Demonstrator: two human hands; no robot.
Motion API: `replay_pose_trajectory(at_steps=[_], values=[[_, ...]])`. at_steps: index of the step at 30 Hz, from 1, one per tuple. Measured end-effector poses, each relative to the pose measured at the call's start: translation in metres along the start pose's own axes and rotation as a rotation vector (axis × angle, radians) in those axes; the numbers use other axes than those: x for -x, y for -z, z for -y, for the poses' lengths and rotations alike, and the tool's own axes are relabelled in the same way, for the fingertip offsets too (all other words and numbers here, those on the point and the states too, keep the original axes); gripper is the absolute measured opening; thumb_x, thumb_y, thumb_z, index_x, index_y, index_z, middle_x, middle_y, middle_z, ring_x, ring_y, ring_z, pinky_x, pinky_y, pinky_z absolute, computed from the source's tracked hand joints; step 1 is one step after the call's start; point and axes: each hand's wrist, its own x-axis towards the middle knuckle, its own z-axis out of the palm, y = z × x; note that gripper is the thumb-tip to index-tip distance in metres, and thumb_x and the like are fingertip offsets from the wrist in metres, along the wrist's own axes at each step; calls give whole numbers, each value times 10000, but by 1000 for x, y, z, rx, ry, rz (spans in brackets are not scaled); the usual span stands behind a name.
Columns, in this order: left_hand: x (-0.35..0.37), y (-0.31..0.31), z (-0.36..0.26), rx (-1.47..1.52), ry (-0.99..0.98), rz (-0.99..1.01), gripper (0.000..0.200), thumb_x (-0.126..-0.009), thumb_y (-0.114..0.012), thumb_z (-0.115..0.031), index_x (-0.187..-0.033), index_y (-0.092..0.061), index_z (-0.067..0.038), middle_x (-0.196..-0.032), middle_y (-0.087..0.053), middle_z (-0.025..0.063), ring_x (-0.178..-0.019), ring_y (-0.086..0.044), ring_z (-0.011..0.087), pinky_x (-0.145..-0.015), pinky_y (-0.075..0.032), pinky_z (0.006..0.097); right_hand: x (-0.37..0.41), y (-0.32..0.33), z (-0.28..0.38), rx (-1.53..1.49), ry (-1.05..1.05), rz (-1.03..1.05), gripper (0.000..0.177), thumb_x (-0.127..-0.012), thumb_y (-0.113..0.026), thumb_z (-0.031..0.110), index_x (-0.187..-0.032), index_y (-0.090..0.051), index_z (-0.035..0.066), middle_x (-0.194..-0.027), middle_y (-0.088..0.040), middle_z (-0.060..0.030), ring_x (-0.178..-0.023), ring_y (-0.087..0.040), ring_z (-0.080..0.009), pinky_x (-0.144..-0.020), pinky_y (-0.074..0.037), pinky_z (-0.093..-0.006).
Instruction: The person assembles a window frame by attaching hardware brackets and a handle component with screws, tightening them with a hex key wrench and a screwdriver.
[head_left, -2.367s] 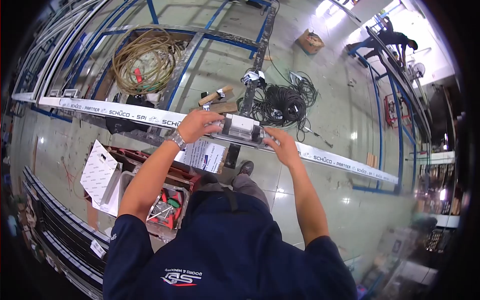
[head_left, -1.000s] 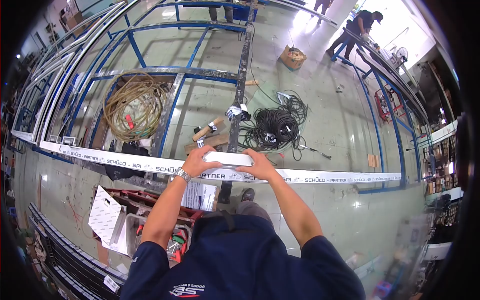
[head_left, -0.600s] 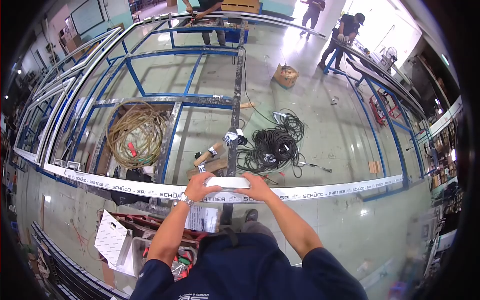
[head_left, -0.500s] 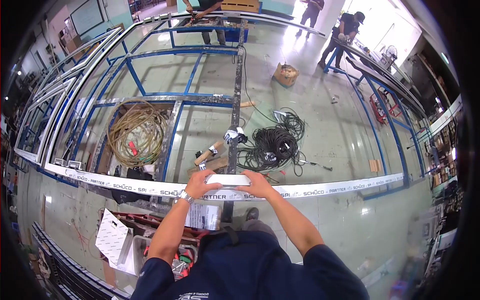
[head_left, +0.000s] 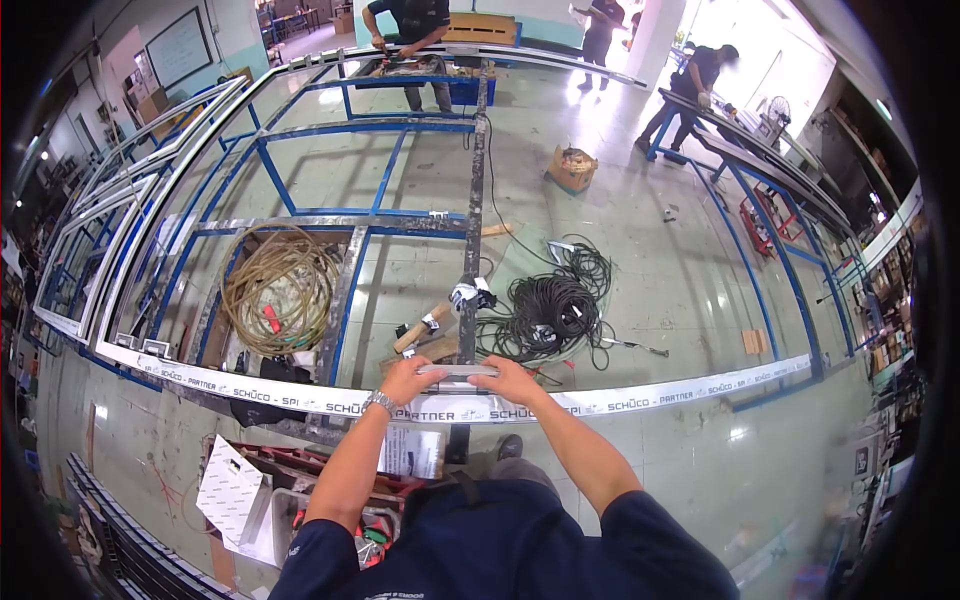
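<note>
Here the short profile piece [head_left: 458, 371] sits level between both hands, its long axis running left to right, parallel to the long profile [head_left: 640, 396] taped with SCHÜCO lettering. That long profile lies along the near edge of the blue frame [head_left: 272, 168]. The left hand [head_left: 408, 380] curls its fingers round the piece's left end and the right hand [head_left: 512, 379] grips the right end, so both ends are covered. Whether the piece touches the long profile or hangs just above it cannot be told. Beyond it, inside the frame, lies a black cable coil [head_left: 545, 305]. The person's own torso hides the floor below.
</note>
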Motion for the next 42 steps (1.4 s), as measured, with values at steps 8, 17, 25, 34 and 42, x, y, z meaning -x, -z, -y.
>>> replay_pose_trajectory(at_steps=[8,17,25,34,42], values=[[56,7,-24,-74,-383,-171,508,-745,-915,-306,-1127,-707,-44,-1092,-738,134,-1001,-711,320,-897,-556,392,43,-7,9,340,402,-187,594,-809,-857,429,-1224,-673,46,-1179,-700,-149,-1084,-674,-358,-911,-542,-438],[30,13,-9,-107,-290,-31,527,-821,-852,-425,-1145,-711,-35,-1008,-751,193,-979,-722,365,-867,-556,432,24,-2,4,291,295,-77,620,-839,-828,466,-1235,-661,20,-1197,-681,-208,-1109,-664,-399,-938,-535,-457],[10,6,-10,-103,-130,-54,532,-849,-838,-408,-1176,-716,-6,-972,-740,197,-862,-718,294,-803,-555,398,13,7,19,104,80,-35,678,-836,-833,489,-1242,-680,-33,-1140,-726,-257,-1035,-720,-353,-928,-541,-428],[51,-1,-18,-179,-528,-374,343,-830,-857,-305,-1033,-733,-59,-1010,-751,128,-874,-720,326,-805,-568,438,46,-10,5,433,629,-329,578,-805,-867,374,-1230,-639,56,-1198,-677,-140,-1080,-686,-363,-911,-561,-447],[13,-3,-29,-103,40,-166,566,-997,-598,-511,-900,-734,30,-768,-685,240,-771,-682,394,-753,-509,471,8,3,5,195,140,-54,559,-873,-797,436,-1187,-697,-15,-1184,-701,-225,-1082,-675,-402,-950,-522,-435]])
